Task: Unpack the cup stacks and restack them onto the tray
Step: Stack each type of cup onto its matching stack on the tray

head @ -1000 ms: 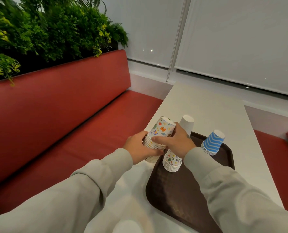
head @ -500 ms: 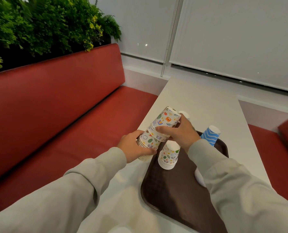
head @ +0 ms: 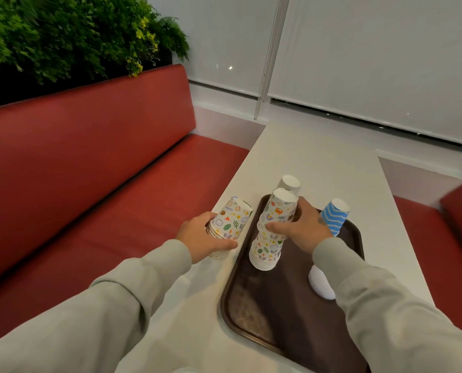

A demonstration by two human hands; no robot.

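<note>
A white surface (head: 318,168) beside a red seat (head: 89,170) carries a brown tray (head: 278,319), where a printed stack (head: 267,251) stands upside down, with a blue stack (head: 334,215) and a white stack (head: 289,184) toward the far edge. The right hand (head: 302,227) clasps the printed stack's upper cups, while the left hand (head: 200,238) grips a tilted stack (head: 229,219) of printed cups just left of the tray

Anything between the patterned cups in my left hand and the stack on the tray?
Nothing lies in the gap. But the right hand grips the top of the patterned paper-cup stack on the brown plastic tray.
</note>
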